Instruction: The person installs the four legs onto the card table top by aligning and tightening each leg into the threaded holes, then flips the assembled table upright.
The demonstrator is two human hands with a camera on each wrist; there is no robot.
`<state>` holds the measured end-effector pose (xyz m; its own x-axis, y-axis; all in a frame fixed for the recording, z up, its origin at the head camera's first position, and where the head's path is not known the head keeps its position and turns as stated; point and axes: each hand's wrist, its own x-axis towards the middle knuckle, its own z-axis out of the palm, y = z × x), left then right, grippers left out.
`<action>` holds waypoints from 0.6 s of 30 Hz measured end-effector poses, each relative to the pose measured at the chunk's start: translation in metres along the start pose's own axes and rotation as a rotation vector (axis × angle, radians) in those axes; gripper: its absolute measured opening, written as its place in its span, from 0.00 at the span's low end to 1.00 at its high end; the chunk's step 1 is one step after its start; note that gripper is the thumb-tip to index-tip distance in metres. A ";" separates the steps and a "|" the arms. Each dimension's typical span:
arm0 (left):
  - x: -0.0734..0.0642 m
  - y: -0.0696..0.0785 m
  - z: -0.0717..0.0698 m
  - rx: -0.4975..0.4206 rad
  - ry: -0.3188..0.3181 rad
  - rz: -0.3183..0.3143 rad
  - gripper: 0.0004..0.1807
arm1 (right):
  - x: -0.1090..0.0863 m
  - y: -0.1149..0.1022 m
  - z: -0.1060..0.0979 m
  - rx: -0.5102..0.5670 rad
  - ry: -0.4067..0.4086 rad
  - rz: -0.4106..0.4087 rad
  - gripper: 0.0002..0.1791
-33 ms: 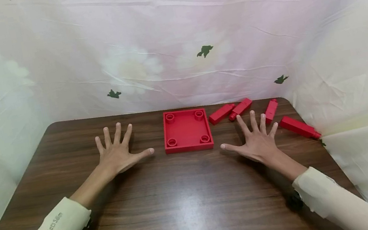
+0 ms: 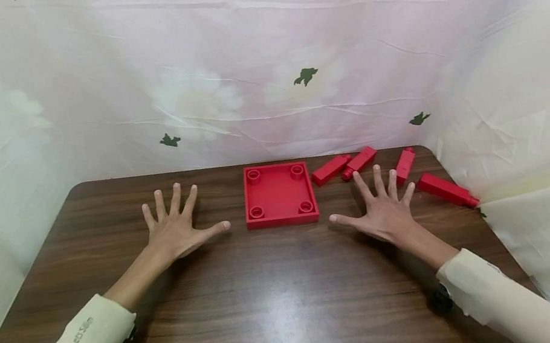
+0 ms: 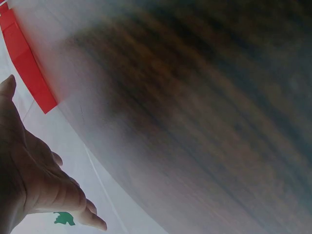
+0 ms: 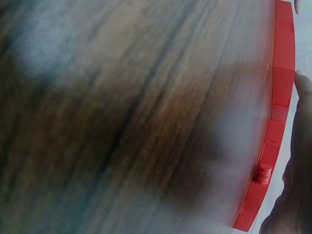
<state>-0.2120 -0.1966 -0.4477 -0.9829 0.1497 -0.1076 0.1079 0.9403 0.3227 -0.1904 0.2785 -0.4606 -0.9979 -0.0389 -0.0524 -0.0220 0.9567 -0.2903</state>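
Spread out over the table, my left hand [image 2: 172, 232] has straight fingers and holds nothing. Its thumb points towards a red square panel [image 2: 279, 192] with a raised rim and a round socket in each corner. On the panel's other side, my right hand [image 2: 385, 216] is also spread and holds nothing. Beyond its fingertips lie two red square bars [image 2: 331, 169] with knobbed ends, close together. A third bar [image 2: 405, 165] lies just behind the fingers, and another bar [image 2: 446, 190] is to the right. The left wrist view catches the panel's side [image 3: 29, 63] past the thumb.
Everything rests on a dark wood-grain table [image 2: 253, 298] with rounded far corners. A pale cloth [image 2: 240, 98] with leaf and bird prints hangs behind and along both sides. The rightmost bar lies near the table's right edge.
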 end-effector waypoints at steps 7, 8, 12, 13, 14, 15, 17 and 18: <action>0.002 -0.003 0.001 -0.007 0.004 0.000 0.73 | 0.001 0.000 0.001 -0.017 0.008 -0.001 0.74; 0.002 -0.003 0.001 -0.011 0.007 0.001 0.73 | 0.001 0.000 0.001 -0.020 0.009 -0.003 0.74; 0.003 -0.003 0.002 -0.019 0.012 0.002 0.72 | 0.002 0.001 0.001 -0.039 0.015 -0.012 0.73; 0.004 -0.004 0.002 -0.023 0.012 0.002 0.72 | 0.003 0.002 0.001 -0.045 0.017 -0.015 0.73; 0.004 -0.004 0.003 -0.029 0.014 0.003 0.72 | 0.004 0.002 0.000 -0.049 0.017 -0.017 0.73; 0.005 -0.004 0.003 -0.033 0.013 0.002 0.72 | 0.005 0.002 0.000 -0.052 0.016 -0.020 0.73; 0.005 -0.003 0.004 -0.046 0.016 0.002 0.72 | 0.008 0.003 -0.001 -0.051 0.017 -0.024 0.73; 0.006 -0.002 0.004 -0.053 0.016 0.003 0.72 | 0.009 0.004 -0.001 -0.050 0.019 -0.028 0.73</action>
<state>-0.2178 -0.1968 -0.4526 -0.9849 0.1470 -0.0917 0.1030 0.9222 0.3728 -0.1996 0.2824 -0.4609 -0.9978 -0.0606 -0.0265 -0.0524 0.9685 -0.2433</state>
